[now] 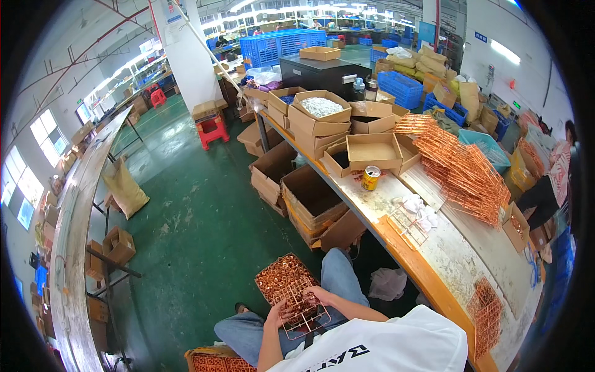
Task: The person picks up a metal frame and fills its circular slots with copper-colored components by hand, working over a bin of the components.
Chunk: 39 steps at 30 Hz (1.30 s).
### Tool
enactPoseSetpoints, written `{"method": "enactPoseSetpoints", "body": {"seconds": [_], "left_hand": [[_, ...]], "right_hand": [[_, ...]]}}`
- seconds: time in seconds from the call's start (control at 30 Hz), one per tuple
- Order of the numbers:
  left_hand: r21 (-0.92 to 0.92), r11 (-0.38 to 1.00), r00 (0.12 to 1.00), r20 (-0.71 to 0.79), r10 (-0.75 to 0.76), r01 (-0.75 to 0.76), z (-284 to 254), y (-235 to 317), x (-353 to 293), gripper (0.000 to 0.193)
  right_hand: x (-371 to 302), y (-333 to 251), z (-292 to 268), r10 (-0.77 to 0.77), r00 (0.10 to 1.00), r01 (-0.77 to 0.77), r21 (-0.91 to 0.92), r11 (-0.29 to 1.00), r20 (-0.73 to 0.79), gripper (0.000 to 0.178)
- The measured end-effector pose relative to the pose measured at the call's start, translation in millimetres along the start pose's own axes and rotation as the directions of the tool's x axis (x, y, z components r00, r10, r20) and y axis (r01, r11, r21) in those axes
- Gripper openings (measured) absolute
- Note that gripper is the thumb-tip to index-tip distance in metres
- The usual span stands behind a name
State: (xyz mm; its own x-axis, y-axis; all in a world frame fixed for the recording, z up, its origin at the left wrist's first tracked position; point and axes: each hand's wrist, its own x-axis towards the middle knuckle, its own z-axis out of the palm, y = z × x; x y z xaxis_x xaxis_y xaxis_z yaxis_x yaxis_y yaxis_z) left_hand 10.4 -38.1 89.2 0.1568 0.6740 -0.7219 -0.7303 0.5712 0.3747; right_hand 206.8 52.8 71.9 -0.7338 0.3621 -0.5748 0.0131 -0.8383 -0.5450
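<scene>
Over my lap I hold a pale copper-coloured wire rack [305,323], a flat grid of thin bars. My left hand [276,314] grips its left side with bent fingers. At its right side my right hand [320,296] is closed, with the fingertips on the bars; any small piece between them is too small to make out. Just beyond the rack, an open container is heaped with small copper-coloured rings [280,270]. The far end of the rack overlaps these rings.
The workbench [449,266] along my right carries a stack of orange wire racks [462,170], a yellow can [370,178] and cardboard boxes [374,152]. Large open cartons [313,201] stand under its edge. Below my left leg is a box of orange pieces [217,363]. A person [555,180] stands at far right.
</scene>
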Motion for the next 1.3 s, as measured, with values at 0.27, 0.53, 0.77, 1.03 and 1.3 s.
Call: {"method": "enactPoseSetpoints", "body": {"seconds": [0.27, 0.53, 0.77, 1.03, 1.3], "left_hand": [[-0.041, 0.997, 0.996, 0.061, -0.059, 0.061, -24.7, -5.2, 17.4, 0.011], [0.226, 0.972, 0.994, 0.069, -0.084, 0.067, -30.1, -4.4, 18.7, 0.015], [0.423, 0.906, 0.992, -0.126, 0.027, 0.029, -29.0, -12.5, 19.1, 0.024], [0.129, 0.990, 0.993, -0.117, -0.033, 0.048, -33.1, -10.3, 25.9, 0.005], [-0.005, 1.000, 0.999, -0.044, 0.020, -0.020, -26.3, -8.4, 24.0, 0.005]], "right_hand": [[0.6, 2.9, 8.2, -0.126, 0.981, 0.109, -0.122, 0.987, -0.144, 0.019], [-1.3, 1.5, 14.9, -0.137, 0.970, 0.106, -0.154, 0.982, -0.200, 0.021], [-8.8, -2.6, 22.9, -0.120, 0.972, 0.089, -0.159, 0.983, -0.200, 0.020], [0.4, 3.8, 13.0, -0.116, 0.961, 0.078, -0.157, 0.985, -0.252, 0.020], [3.5, 5.2, 7.8, -0.193, 0.936, 0.123, -0.239, 0.963, -0.296, 0.013]]}}
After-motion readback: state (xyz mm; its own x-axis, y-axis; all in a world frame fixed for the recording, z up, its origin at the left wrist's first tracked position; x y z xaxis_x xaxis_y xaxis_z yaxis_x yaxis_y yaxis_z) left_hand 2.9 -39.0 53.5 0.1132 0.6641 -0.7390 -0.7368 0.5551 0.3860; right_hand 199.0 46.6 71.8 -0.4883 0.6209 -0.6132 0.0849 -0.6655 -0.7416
